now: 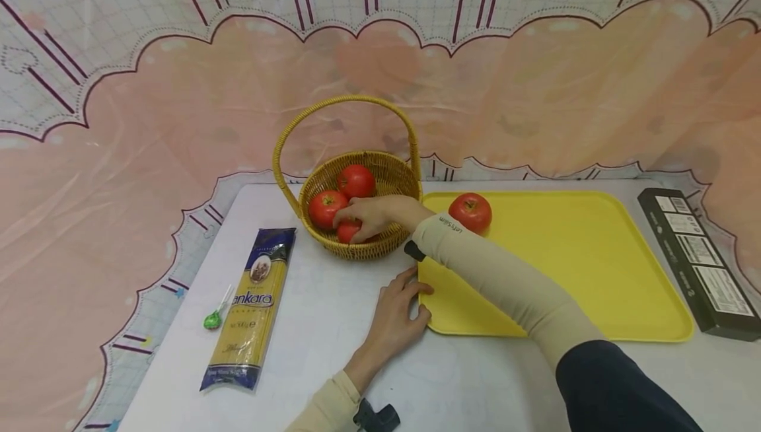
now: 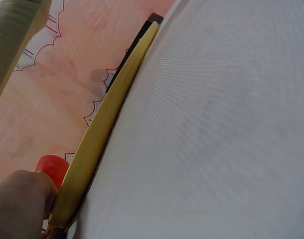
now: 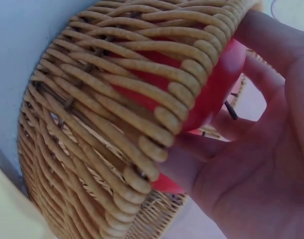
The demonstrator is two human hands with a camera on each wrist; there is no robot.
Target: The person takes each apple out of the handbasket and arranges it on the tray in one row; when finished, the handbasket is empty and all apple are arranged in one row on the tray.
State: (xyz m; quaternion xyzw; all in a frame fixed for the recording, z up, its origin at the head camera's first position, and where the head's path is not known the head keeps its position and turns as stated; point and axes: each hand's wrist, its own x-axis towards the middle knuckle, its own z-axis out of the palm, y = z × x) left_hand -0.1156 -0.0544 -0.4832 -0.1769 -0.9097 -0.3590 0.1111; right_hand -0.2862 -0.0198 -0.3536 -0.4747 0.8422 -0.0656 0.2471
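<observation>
In the head view, my right hand (image 1: 371, 214) reaches into the wicker basket (image 1: 380, 250) and grips a red apple (image 1: 347, 230) at its front. Up close, the right wrist view shows the apple (image 3: 222, 84) with its dark stem, fingers around it, beside the woven rim (image 3: 179, 99). Two more red apples, one at the left (image 1: 327, 209) and one behind (image 1: 357, 181), lie in the basket. My left hand (image 1: 397, 313) rests on the table, its fingers spread and touching the left edge of the yellow tray (image 1: 571, 273). Another apple (image 1: 470, 213) sits on that tray near its back left.
A pack of spaghetti (image 1: 250, 310) lies on the left of the white table (image 1: 321, 353), with a green-wrapped lollipop (image 1: 213, 319) next to it. Right of the tray is a long black box (image 1: 698, 263). The basket's tall handle (image 1: 351, 98) arches over it. A patterned cloth (image 1: 535, 108) hangs behind.
</observation>
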